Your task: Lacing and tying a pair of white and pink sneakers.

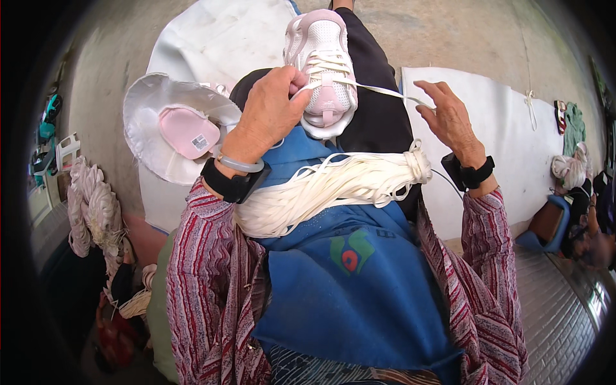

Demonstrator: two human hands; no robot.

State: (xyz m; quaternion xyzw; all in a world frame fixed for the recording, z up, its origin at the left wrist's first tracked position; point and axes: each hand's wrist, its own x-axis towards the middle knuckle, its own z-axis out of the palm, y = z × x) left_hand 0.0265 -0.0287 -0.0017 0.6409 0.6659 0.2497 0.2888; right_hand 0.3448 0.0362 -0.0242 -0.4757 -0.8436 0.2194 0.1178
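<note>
Clasping a flat white lace [378, 90] between thumb and bent fingers, the left hand [273, 106] sits just beside the laced front of a white-and-pink shoe [325, 38]. The shoe lies over the person's lap, beyond the far edge of the blue apron [366, 289], its toe pointing away from the body. Part of the lace stretches from the shoe to the right hand [449, 115], above the near-left part of the right-hand white sheet [494, 147]. There, thumb and forefinger tips stand apart with the lace running in between; whether other fingers pinch it, I cannot tell.

To the left, a white cloth pouch [144, 122] gapes open across the left edge of the other white sheet [212, 38]. Inside it rests a pink pad [183, 131] with rounded ends, a small printed label stuck near its lower right end. Pink-and-white material shows by the pouch's far rim, too covered to identify.

Across the far part of the apron lies a thick hank of cream laces [327, 189], gathered tightly at its right end. Off the right sheet's near-right side stands a blue-edged tub or seat [545, 224], brown on one face; its contents cannot be made out.
</note>
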